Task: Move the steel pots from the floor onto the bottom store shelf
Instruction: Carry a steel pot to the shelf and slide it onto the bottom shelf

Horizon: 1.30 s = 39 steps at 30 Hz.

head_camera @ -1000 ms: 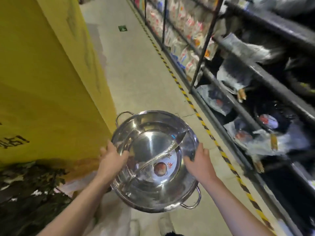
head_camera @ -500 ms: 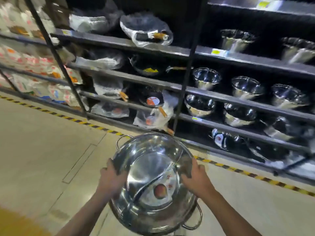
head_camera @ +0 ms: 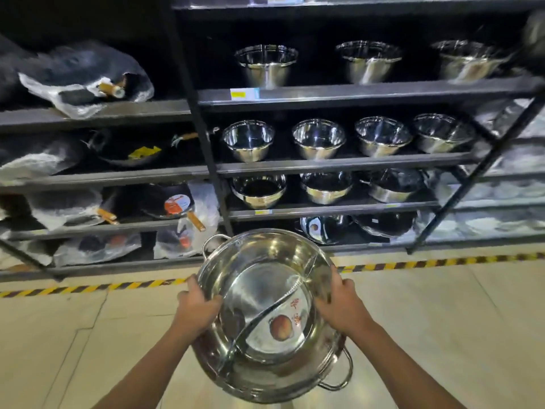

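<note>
Both hands, left hand (head_camera: 197,308) and right hand (head_camera: 342,304), fingers clamped on steel pot (head_camera: 267,317) rim; slick rim may slip, or clip bottom shelf (head_camera: 368,246) edge ahead.

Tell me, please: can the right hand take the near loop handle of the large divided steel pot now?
Probably not at once. The right hand already grips the rim of the large divided steel pot, as does the left hand. The near loop handle hangs free and unobstructed, but letting go would leave one hand carrying the pot.
</note>
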Available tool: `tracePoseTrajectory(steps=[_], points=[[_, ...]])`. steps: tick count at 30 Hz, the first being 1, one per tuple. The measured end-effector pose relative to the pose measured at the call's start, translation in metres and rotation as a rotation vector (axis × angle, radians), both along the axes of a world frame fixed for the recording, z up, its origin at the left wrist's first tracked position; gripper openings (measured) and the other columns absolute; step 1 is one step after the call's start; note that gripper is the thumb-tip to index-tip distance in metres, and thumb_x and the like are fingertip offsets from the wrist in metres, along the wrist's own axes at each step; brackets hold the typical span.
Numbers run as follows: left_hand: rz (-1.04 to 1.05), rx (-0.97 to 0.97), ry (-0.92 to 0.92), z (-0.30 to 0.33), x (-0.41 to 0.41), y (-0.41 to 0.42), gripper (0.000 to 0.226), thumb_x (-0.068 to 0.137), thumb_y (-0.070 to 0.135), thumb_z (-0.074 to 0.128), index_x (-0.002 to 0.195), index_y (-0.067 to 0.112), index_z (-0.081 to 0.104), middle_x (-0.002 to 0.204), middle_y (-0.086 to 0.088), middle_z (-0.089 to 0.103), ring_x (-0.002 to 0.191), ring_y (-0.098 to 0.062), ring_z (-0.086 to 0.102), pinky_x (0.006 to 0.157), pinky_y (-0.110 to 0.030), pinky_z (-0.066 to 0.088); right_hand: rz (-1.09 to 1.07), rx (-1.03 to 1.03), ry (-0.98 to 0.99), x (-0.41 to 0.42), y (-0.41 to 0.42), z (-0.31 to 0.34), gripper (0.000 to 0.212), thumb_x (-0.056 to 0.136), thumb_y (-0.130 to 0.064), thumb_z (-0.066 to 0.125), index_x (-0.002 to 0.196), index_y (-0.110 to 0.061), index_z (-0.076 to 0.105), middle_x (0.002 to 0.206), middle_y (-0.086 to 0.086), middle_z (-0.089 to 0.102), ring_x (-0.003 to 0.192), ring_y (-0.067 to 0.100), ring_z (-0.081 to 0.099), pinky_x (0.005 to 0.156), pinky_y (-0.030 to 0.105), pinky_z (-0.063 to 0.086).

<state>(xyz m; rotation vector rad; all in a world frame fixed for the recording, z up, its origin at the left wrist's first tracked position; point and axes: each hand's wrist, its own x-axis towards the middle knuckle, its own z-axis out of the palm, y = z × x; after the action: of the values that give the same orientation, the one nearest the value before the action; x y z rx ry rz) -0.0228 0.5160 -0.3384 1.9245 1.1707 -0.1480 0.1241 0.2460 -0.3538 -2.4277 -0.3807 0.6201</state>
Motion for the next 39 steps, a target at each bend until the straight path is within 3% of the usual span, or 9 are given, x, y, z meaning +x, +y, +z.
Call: tracePoseTrajectory(steps=[3, 9, 15, 20, 22, 26, 31, 36, 39], points=[[-0.034, -0.002, 0.005, -0.006, 0.028, 0.006, 0.071, 0.085, 0.032, 0.070, 0.143, 0.018, 0.032, 0.128, -0.024, 0.050, 0.115, -0.045, 0.055, 0.103, -0.056, 0.045, -0.017, -0.016, 0.012, 0.025, 0.002, -0.003, 0.095, 0.088, -0.062, 0.056, 0.158, -0.029, 0.000, 0.126, 0.014, 0.040, 0.102, 0.034, 0.060, 0.089, 0.040, 0.049], [-0.058, -0.068, 0.050, -0.028, 0.076, 0.041, 0.072, 0.083, 0.027, 0.068, 0.144, 0.020, 0.030, 0.126, -0.019, 0.043, 0.114, -0.043, 0.053, 0.101, -0.050, 0.045, -0.044, -0.041, 0.070, 0.067, 0.033, -0.020, 0.078, 0.089, -0.051, 0.061, 0.151, -0.027, 0.021, 0.123, 0.014, 0.042, 0.105, 0.037, 0.059, 0.093, 0.043, 0.049], [-0.112, -0.137, 0.085, -0.066, 0.133, 0.091, 0.068, 0.085, 0.028, 0.065, 0.142, 0.017, 0.030, 0.128, -0.020, 0.042, 0.114, -0.045, 0.054, 0.104, -0.051, 0.046, -0.078, -0.076, 0.101, 0.106, 0.072, -0.042, 0.082, 0.089, -0.040, 0.064, 0.154, -0.031, 0.015, 0.121, 0.014, 0.043, 0.108, 0.034, 0.052, 0.084, 0.036, 0.043], [-0.117, -0.142, 0.133, -0.095, 0.175, 0.106, 0.063, 0.087, 0.028, 0.067, 0.138, 0.017, 0.031, 0.125, -0.018, 0.037, 0.116, -0.046, 0.050, 0.100, -0.051, 0.046, -0.092, -0.076, 0.107, 0.144, 0.095, -0.069, 0.079, 0.089, -0.039, 0.062, 0.153, -0.036, 0.017, 0.121, 0.013, 0.044, 0.095, 0.020, 0.041, 0.089, 0.038, 0.043], [-0.127, -0.158, 0.138, -0.109, 0.189, 0.112, 0.066, 0.086, 0.031, 0.069, 0.139, 0.020, 0.031, 0.123, -0.016, 0.037, 0.120, -0.047, 0.047, 0.102, -0.053, 0.043, -0.100, -0.089, 0.121, 0.159, 0.099, -0.084, 0.078, 0.089, -0.036, 0.062, 0.153, -0.035, 0.018, 0.121, 0.013, 0.042, 0.091, 0.019, 0.041, 0.084, 0.037, 0.043], [-0.116, -0.177, 0.208, -0.145, 0.218, 0.121, 0.075, 0.089, 0.040, 0.068, 0.146, 0.015, 0.027, 0.133, -0.022, 0.037, 0.126, -0.049, 0.044, 0.106, -0.056, 0.040, -0.052, -0.114, 0.163, 0.195, 0.104, -0.125, 0.075, 0.090, -0.034, 0.063, 0.153, -0.029, 0.022, 0.124, 0.013, 0.043, 0.090, 0.017, 0.042, 0.081, 0.032, 0.040], [-0.048, -0.193, 0.280, -0.199, 0.248, 0.117, 0.071, 0.088, 0.033, 0.069, 0.144, 0.011, 0.032, 0.130, -0.022, 0.039, 0.121, -0.049, 0.047, 0.103, -0.052, 0.042, -0.009, -0.135, 0.228, 0.235, 0.102, -0.181, 0.074, 0.091, -0.032, 0.061, 0.154, -0.027, 0.022, 0.132, 0.012, 0.043, 0.099, 0.016, 0.038, 0.088, 0.030, 0.038], [-0.022, -0.232, 0.298, -0.274, 0.278, 0.111, 0.070, 0.087, 0.033, 0.071, 0.144, 0.013, 0.035, 0.131, -0.022, 0.043, 0.123, -0.044, 0.045, 0.098, -0.047, 0.043, 0.041, -0.239, 0.268, 0.272, 0.096, -0.259, 0.066, 0.091, -0.034, 0.062, 0.147, -0.021, 0.031, 0.130, 0.014, 0.045, 0.115, 0.031, 0.048, 0.087, 0.030, 0.039], [-0.038, -0.213, 0.305, -0.333, 0.295, 0.111, 0.060, 0.086, 0.024, 0.064, 0.140, 0.013, 0.041, 0.126, -0.021, 0.049, 0.114, -0.043, 0.050, 0.092, -0.043, 0.047, 0.014, -0.238, 0.267, 0.292, 0.099, -0.318, 0.061, 0.088, -0.032, 0.064, 0.143, -0.026, 0.036, 0.126, 0.013, 0.044, 0.110, 0.032, 0.053, 0.089, 0.031, 0.041]])
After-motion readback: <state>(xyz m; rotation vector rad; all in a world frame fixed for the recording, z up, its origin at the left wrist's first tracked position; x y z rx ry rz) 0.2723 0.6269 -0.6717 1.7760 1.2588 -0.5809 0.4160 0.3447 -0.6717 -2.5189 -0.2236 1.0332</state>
